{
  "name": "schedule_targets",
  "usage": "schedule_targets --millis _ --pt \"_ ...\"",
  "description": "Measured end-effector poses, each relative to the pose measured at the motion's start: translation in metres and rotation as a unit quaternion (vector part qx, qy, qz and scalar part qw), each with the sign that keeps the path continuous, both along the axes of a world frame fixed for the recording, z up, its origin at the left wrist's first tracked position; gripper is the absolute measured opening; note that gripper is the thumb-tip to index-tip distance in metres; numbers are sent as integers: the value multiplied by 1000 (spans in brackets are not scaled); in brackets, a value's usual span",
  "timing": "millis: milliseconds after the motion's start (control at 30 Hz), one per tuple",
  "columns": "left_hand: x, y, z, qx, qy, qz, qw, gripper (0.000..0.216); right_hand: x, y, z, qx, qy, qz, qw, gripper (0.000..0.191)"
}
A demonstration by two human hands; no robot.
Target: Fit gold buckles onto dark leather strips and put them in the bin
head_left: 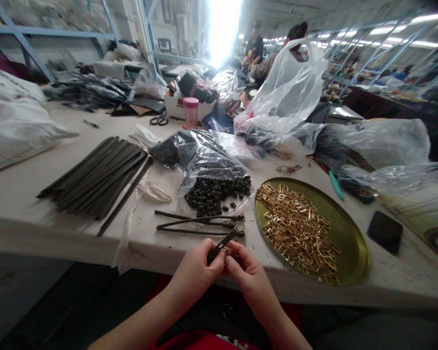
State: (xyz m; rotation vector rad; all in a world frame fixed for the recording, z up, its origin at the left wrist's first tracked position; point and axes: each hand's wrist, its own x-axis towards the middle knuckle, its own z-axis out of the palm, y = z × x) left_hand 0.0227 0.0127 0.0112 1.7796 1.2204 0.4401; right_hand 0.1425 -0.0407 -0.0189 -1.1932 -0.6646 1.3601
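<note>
At the table's front edge, my left hand is closed on a dark strap with holes in it, which slants up to the right. My right hand meets it, fingertips pinched on a small gold buckle at the strap's lower end. Fingers partly cover how the two join. Just beyond lie a few dark straps with gold buckles at their right ends. Small black loops spill from a clear plastic bag. To the right, a round gold tray carries a heap of gold buckles.
A pile of dark strips lies on the left. A black phone and a teal-handled tool lie on the right. Behind stand a pink-lidded jar, scissors and plastic bags. People are in the background.
</note>
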Motion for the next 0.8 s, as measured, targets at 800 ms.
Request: schedule_targets --millis 800 --pt "-16 -7 10 11 -27 -118 993 23 -7 -10 9 -62 213 -12 975 32"
